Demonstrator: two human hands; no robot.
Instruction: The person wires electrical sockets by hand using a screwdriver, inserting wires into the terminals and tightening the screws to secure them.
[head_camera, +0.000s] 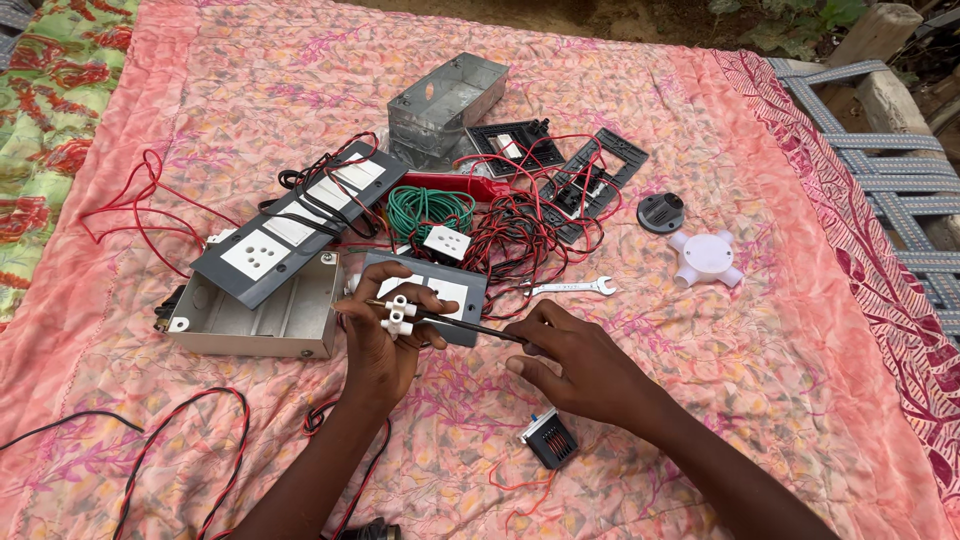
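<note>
Left hand grasping a small white connector over the pink cloth, just in front of a grey switch plate. Right hand clenched on a thin screwdriver — tip at the connector. Spanner and white junction box lying apart — to the right.
</note>
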